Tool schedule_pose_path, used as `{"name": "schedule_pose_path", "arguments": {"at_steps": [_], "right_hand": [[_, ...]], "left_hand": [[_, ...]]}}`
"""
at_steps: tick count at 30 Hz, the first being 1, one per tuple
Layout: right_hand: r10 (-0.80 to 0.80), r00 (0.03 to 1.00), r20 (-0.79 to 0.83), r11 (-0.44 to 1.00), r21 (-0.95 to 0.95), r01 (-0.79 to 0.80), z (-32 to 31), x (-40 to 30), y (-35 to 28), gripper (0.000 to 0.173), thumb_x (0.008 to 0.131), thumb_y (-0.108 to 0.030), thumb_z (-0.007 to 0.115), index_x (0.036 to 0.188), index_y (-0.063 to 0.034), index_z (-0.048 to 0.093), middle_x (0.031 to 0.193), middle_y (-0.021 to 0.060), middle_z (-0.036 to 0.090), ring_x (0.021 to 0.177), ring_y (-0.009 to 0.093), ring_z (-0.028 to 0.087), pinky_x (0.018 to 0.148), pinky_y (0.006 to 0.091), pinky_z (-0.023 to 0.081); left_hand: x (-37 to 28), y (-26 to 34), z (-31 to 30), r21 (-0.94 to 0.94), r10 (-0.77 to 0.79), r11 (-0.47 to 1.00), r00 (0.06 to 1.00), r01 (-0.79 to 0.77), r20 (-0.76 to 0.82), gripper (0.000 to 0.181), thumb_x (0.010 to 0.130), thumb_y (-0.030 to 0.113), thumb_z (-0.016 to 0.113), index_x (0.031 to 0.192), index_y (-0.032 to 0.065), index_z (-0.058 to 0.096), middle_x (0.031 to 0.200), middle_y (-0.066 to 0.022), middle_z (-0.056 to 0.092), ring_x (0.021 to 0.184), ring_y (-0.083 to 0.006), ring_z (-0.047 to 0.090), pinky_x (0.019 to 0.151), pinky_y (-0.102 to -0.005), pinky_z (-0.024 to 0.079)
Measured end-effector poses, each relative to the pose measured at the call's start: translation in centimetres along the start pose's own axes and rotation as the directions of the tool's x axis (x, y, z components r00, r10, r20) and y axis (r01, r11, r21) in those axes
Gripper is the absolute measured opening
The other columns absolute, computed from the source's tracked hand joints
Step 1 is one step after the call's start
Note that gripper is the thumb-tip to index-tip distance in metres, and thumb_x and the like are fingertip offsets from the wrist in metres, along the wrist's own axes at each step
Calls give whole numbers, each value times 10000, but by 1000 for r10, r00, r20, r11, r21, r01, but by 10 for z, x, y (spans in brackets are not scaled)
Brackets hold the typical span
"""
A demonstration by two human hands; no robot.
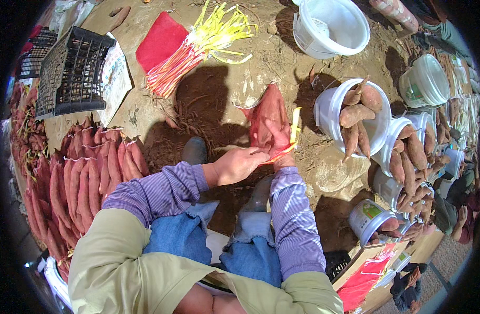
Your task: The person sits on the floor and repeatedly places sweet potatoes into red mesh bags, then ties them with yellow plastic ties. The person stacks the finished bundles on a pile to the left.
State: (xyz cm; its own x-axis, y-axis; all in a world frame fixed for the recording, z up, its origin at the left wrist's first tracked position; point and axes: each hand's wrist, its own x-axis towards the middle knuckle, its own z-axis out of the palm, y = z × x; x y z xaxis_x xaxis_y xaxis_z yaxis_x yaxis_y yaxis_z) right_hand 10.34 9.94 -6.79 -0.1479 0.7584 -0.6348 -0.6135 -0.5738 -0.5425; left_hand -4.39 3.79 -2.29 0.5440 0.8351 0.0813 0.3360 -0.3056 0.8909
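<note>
In front of my knees, a red mesh bag hangs over the ground with its closed end pointing away from me. Its red and yellow mouth band crosses my right wrist. My left hand pinches that band between thumb and fingers. My right hand is at the bag's mouth, partly under the mesh; its fingers are not clear enough to tell whether they grip. A yellow strap end sticks up beside the right hand.
A bundle of yellow-ended mesh bags lies ahead on a red cloth. Bagged sweet potatoes are stacked at left, near a black plastic crate. At right stand a bucket of sweet potatoes and several more; a white bucket is farther ahead.
</note>
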Motion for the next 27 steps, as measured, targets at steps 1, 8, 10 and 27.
{"name": "schedule_pose_path", "arguments": {"at_steps": [1,8,10,27], "right_hand": [[-51,998,42,994,-94,55,-23,14,10,672,754,-32,702,1351,-90,400,1222,134,535,1070,281,562,852,438,514],[110,994,21,950,-296,-99,-53,-2,16,801,710,-17,761,1382,-66,327,1117,112,586,914,233,625,724,355,560],[-5,998,-58,963,-270,-11,-78,-2,33,734,759,-111,750,1376,-55,357,1129,115,585,858,213,628,655,319,552],[-577,806,-134,504,-835,222,-52,5,46,738,792,-206,700,1378,22,313,1286,251,476,1183,341,484,1008,395,368]], "left_hand": [[2,2,2,-1,-58,998,998,58,29,323,833,45,568,1155,36,548,986,-194,594,880,-368,610,767,-407,502],[-9,-12,19,119,-477,865,872,488,-105,411,764,18,612,1163,5,510,1050,-214,580,950,-377,580,834,-403,493],[-9,-24,23,134,-398,904,914,405,-76,395,762,25,599,1143,-15,503,991,-235,568,917,-395,565,795,-413,488],[13,25,15,-116,-289,955,945,273,-156,173,797,18,637,941,6,541,821,-176,631,783,-347,641,674,-346,515]]}}
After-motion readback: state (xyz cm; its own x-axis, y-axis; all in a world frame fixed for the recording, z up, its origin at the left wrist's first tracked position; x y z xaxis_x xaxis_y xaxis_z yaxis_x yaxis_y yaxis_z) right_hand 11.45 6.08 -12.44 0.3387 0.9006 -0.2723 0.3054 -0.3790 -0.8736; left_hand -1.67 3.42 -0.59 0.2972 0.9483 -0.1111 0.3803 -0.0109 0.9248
